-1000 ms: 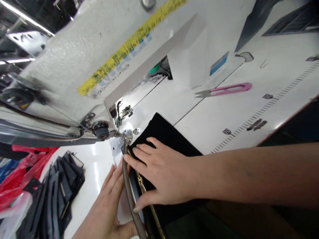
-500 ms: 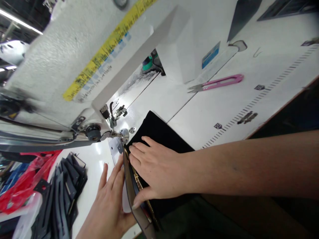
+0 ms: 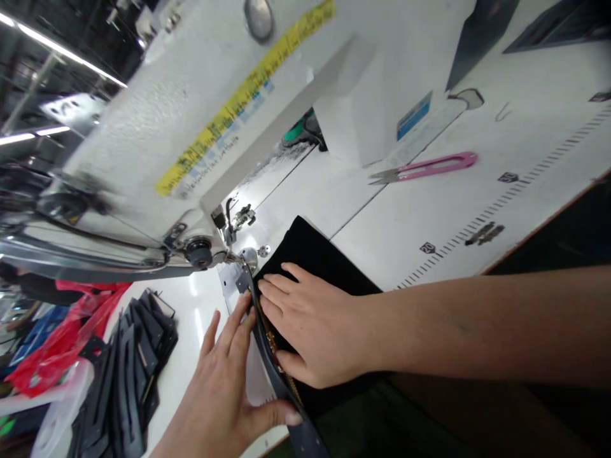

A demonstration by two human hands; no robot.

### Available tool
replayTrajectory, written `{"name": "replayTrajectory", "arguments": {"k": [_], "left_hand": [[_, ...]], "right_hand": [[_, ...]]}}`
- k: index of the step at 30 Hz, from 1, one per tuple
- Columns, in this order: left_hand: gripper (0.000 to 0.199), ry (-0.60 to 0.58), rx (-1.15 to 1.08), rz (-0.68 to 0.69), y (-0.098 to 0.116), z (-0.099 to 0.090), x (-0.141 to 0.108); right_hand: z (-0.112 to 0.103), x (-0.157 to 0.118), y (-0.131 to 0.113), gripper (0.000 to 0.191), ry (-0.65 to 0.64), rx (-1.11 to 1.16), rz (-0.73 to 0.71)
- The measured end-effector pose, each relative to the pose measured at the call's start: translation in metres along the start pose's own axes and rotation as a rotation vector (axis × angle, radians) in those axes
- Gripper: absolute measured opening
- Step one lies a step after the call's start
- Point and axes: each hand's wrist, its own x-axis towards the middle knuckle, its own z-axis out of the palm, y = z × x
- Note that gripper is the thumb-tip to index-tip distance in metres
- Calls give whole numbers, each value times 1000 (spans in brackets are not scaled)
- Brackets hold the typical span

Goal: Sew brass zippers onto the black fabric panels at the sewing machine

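Observation:
My right hand lies flat with fingers spread on a folded black fabric piece. Its thumb rests near a gold-toothed zipper along the fabric's left edge. Beside the zipper runs a dark grey strip, its far end at the needle area of the sewing machine. My left hand is open at the strip's left side. Its fingertips touch near the strip's far end, and its thumb lies across the nearer part. The zipper is partly hidden by the strip and my right hand.
Pink thread snips lie on the white table right of the machine. A ruler scale is marked along the table's front edge. Dark strips are piled at the left, near a red plastic bag.
The strip has turned over from its brownish underside to its dark face. My left thumb has come from behind it onto its top. My right hand stays flat; the view has shifted slightly.

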Motion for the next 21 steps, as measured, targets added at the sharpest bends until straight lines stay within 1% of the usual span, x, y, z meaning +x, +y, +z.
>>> {"name": "replayTrajectory", "arguments": {"k": [6,10,17,21], "left_hand": [[109,66,31,9,4,-1,-2],[113,99,71,17,3,0,-3],[103,87,66,41,-4,-2,-4],[103,72,112,72,-11,1,-7]], "right_hand": [[2,2,-2,61,-5,56,10],[0,3,-2,60,-9,62,9],[-3,2,-1,61,-6,49,11],[-3,2,1,59,12,38,6]]}}
